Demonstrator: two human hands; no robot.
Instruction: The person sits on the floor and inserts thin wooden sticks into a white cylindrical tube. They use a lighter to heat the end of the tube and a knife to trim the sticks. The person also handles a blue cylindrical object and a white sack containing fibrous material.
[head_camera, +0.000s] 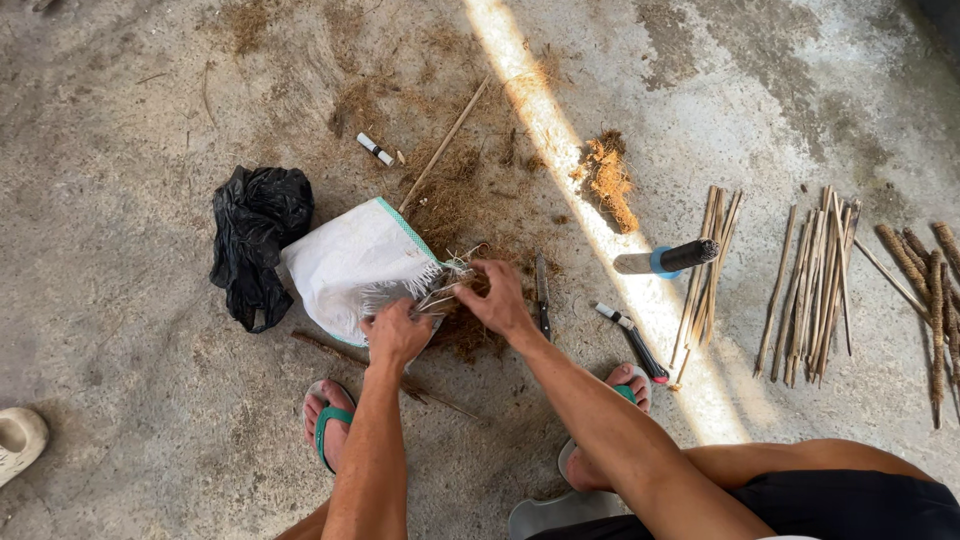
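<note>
Head view: both hands' fingers pinch a white woven sack's frayed edge; dusty concrete floor beneath.

1. Left hand and right hand side by side at frayed sack edge, gripping fibre strips.
2. Plastic bag left of sack, touching.
3. Knife just right of right hand.
4. Stick bundles far right.

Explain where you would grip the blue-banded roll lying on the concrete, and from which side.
Grip the blue-banded roll around its dark right-hand half, coming from above. It lies flat and apart from the sticks' lower lengths, though its dark tip touches them.
</note>
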